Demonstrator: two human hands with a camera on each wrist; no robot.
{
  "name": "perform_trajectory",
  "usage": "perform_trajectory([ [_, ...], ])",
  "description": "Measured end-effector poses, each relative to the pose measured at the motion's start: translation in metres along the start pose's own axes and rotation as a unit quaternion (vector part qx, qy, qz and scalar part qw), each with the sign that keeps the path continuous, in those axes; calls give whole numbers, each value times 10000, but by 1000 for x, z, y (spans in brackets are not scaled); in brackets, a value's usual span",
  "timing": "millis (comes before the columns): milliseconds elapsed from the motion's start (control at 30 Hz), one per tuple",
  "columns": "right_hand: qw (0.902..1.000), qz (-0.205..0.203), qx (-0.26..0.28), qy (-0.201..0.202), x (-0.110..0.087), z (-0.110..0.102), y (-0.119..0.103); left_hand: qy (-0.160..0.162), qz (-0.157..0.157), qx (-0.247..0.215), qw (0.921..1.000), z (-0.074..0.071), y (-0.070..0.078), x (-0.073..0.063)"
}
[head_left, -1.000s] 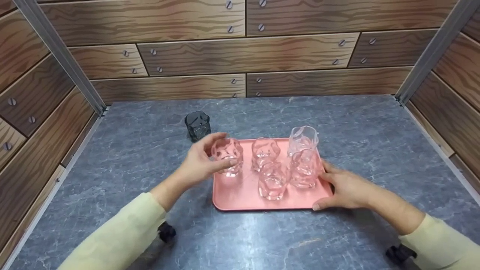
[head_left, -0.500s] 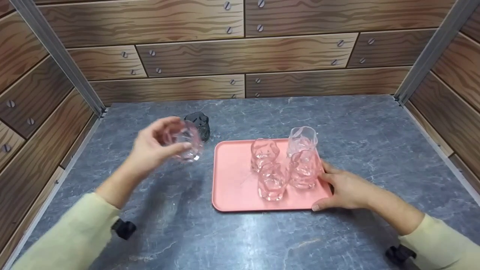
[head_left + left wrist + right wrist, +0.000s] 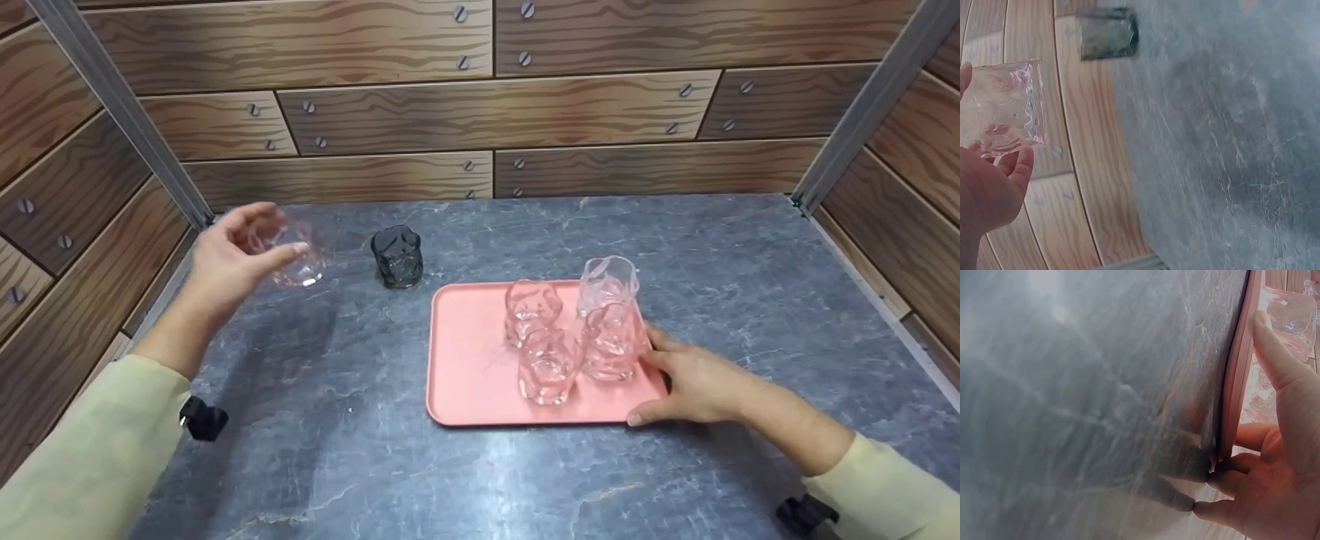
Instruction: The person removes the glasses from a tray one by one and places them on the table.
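My left hand [image 3: 238, 251] grips a clear, faintly pink glass tumbler [image 3: 301, 262] above the table at the far left. In the left wrist view the tumbler [image 3: 1005, 109] lies between thumb and fingers. To its right a dark smoky glass tumbler [image 3: 398, 259] stands upright on the table. My right hand [image 3: 701, 384] holds the right edge and near right corner of a pink tray [image 3: 465, 375]. Its thumb [image 3: 1278, 354] lies along the rim in the right wrist view. Several tumblers stand on the tray, among them a front one [image 3: 549, 375] and a clear back-right one [image 3: 609, 277].
The grey marbled table [image 3: 390, 480] is enclosed by wood-patterned walls [image 3: 495, 112] at the back and sides. Metal corner posts [image 3: 124, 120] rise at the back corners.
My left hand has lifted the pinkish tumbler off the tray's left side and carried it left, past the dark tumbler. My right hand has stayed at the tray.
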State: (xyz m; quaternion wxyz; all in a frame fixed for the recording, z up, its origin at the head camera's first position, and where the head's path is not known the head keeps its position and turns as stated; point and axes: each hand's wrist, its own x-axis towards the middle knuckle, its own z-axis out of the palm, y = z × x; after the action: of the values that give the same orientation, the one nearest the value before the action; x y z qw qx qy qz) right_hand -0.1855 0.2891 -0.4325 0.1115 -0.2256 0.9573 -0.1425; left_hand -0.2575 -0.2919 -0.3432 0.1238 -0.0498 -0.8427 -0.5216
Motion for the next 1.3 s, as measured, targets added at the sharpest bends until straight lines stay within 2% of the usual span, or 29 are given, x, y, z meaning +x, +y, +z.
perform_trajectory([
  [100, 10000, 34, 2, -8, -1, 0, 0, 240, -92, -49, 9997, -4, -10, 10],
  [300, 9999, 150, -16, -61, -1, -1, 0, 408, -549, -166, 9975, -3, -27, 30],
  [467, 10000, 23, 0, -13, -1, 0, 0, 640, -741, -406, 9944, 9, -41, 42],
  [567, 10000, -53, 3, 35, -1, 0, 0, 714, -750, -399, 9938, 19, -48, 47],
  [700, 10000, -36, 7, 42, -1, 0, 0, 796, -752, -432, 9931, 33, -57, 49],
  [933, 10000, 67, 34, -16, -1, 1, 0, 809, -973, -653, 9898, 56, -73, 47],
  [1300, 9999, 130, 1, -26, -3, 1, 0, 848, -1061, -669, 9885, 75, -84, 43],
])
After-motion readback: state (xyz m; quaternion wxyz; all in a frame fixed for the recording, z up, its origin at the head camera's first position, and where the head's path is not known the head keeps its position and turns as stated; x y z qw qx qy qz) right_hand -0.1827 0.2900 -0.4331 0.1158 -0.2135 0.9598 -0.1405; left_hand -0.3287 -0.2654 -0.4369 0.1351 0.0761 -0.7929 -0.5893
